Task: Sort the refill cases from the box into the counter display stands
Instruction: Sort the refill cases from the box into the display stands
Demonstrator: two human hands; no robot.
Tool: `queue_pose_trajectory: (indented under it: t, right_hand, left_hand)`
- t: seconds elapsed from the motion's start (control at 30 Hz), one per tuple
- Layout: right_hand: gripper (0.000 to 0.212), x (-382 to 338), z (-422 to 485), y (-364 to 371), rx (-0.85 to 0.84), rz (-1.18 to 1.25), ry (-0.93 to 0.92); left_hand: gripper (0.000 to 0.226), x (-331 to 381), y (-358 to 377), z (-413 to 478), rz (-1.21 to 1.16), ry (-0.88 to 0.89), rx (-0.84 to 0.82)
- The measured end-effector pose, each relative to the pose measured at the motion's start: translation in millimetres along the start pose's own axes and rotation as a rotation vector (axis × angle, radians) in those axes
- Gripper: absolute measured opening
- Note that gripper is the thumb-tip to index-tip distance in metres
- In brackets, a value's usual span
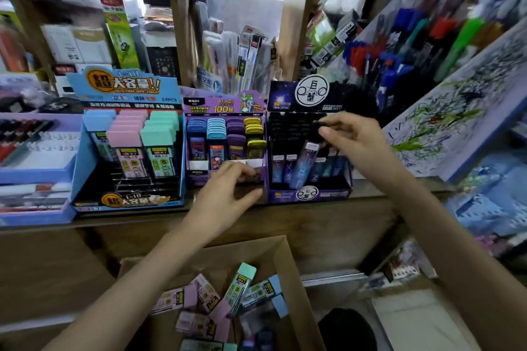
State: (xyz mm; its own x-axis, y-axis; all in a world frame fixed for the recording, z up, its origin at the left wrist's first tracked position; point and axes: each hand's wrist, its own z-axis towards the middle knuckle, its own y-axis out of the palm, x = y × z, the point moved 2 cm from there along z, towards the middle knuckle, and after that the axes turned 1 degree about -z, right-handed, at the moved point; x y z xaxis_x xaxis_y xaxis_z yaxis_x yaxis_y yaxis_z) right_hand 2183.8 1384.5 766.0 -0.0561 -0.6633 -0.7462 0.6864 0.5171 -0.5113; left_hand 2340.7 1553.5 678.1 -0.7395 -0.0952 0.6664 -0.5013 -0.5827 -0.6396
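The right hand [352,138] pinches the black cap of a slim galaxy-print refill case [305,164], which tilts with its lower end among the cases in the black display stand [310,194] on the right. The left hand [225,194] sits with curled fingers at the front lip of the purple display stand [225,105]. Blur hides whether it holds anything.

The case looks light, stiff and smooth. A pinch on the cap could probably pull the cap loose, so gripping the flat sides of the body seems safer.

On the left stands the blue display stand [85,157], all three on the worktop [368,189]. Nearer, the cardboard box [288,271] holds loose pastel refill cases [242,285].
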Motion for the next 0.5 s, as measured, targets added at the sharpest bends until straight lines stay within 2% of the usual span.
queue_pose_trajectory:
  t: [0.1, 0.17, 0.27, 0.37, 0.5]
  right_hand:
    - [0.010, 23.3, -0.4, -35.2, 0.120, -0.089, 0.013]
    - [0.009, 36.7, -2.3, -46.5, 0.143, -0.169, 0.019]
    - [0.010, 50.9, -6.2, -44.0, 0.103, -0.230, 0.034]
    - [0.016, 55.9, -8.9, -36.1, 0.050, -0.220, 0.031]
    - [0.017, 55.4, -7.6, -34.6, 0.014, -0.209, 0.000]
  left_hand:
    - [0.036, 1.6, 18.3, 7.8, 0.084, -0.005, -0.017]
    - [0.037, 2.4, 29.8, 11.6, 0.085, -0.007, -0.021]
    - [0.039, 1.3, 46.3, 13.6, 0.052, -0.055, -0.006]
    - [0.045, -0.9, 56.3, 14.2, 0.014, -0.107, 0.062]
    - [0.051, -4.3, 62.6, 14.9, -0.004, -0.145, 0.064]
